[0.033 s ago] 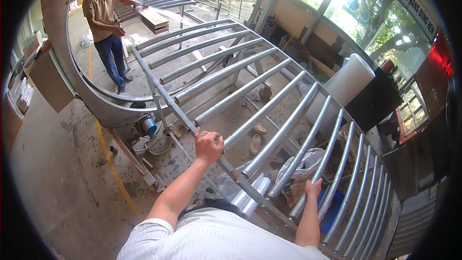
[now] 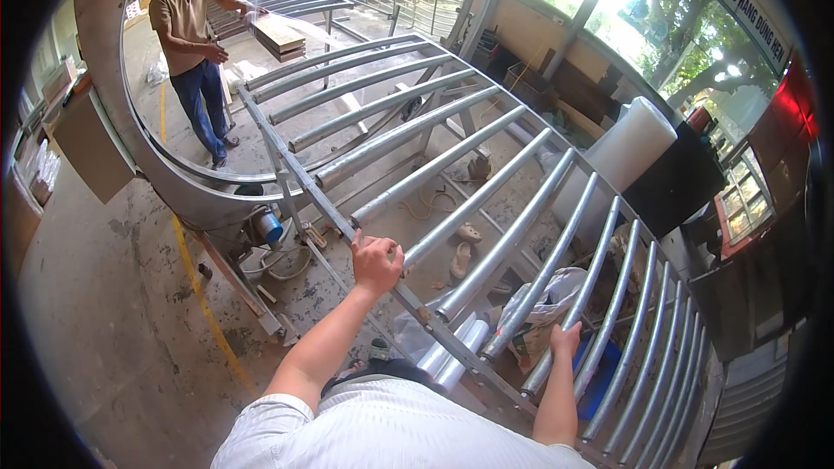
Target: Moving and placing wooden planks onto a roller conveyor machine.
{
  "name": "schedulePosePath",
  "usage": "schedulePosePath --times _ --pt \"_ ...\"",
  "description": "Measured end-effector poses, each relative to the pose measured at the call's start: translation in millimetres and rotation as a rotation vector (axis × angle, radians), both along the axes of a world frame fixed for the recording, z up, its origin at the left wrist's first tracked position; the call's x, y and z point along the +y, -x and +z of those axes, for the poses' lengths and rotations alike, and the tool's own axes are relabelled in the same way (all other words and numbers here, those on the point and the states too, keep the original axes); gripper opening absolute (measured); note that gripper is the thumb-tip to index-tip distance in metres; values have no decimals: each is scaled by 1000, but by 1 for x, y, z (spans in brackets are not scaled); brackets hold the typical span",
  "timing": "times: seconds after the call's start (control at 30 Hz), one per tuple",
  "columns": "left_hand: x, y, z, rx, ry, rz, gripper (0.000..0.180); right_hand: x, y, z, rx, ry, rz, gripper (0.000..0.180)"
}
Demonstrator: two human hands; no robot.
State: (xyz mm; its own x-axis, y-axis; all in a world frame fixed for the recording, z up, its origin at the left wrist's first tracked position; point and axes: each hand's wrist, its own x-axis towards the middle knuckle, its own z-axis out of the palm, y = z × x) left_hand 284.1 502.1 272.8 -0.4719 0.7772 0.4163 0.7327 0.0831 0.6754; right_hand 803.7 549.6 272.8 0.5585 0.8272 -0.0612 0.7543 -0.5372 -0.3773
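Note:
A roller conveyor (image 2: 306, 181) with bare metal rollers stretches in front of me, from the far middle to the lower right. My left hand (image 2: 378, 266) is closed over its near side rail, between two roller ends. Farther right, the fingers of my right hand (image 2: 565, 343) are wrapped round one metal roller (image 2: 595, 269). Nothing lies on the rollers near my hands. Under them sit a whitish plastic bag (image 2: 556, 291) and a blue object (image 2: 601, 386), partly hidden by the rollers.
A large ring-shaped machine (image 2: 97, 61) stands at the left. Behind it a co-worker (image 2: 187, 39) reaches toward a stack of boards (image 2: 278, 35) by another conveyor. A big white roll (image 2: 632, 137) stands beyond the conveyor. A blue-ended motor (image 2: 268, 227) sits low beside the rail.

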Motion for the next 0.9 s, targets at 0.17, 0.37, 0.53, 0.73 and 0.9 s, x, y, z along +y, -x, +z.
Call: schedulePosePath --times 0.17,0.37,0.53,0.73,0.9 --pt "0 -1 0 -2 -13 8 18 -2 3 4 21 -5 1 90" --pt "0 0 1 -2 -6 3 17 -1 2 3 19 -12 7 90" --pt "0 0 0 -2 10 -7 19 1 0 2 14 28 11 93" --pt "0 0 0 -4 3 -1 19 0 4 6 14 35 4 94" --pt "0 0 -1 -7 -5 -3 19 -1 4 6 10 33 3 93"
